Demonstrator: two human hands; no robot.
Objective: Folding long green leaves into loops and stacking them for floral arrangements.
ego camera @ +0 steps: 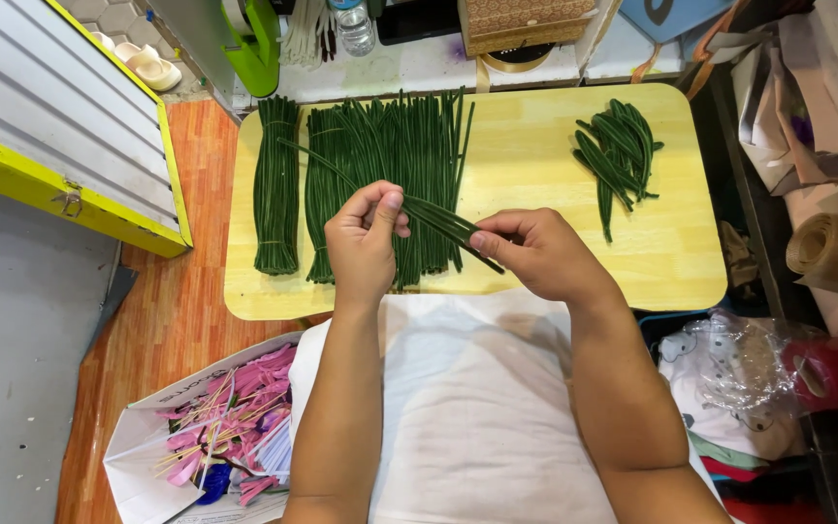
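Both hands, left hand (362,245) and right hand (533,252), pinch green stems (443,225).

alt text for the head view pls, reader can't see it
Seen from above, a person's left hand and right hand hold a few dark green pipe cleaners between them over a pale wooden table. Straight green bundles lie behind; a small pile of folded ones lies to the right.
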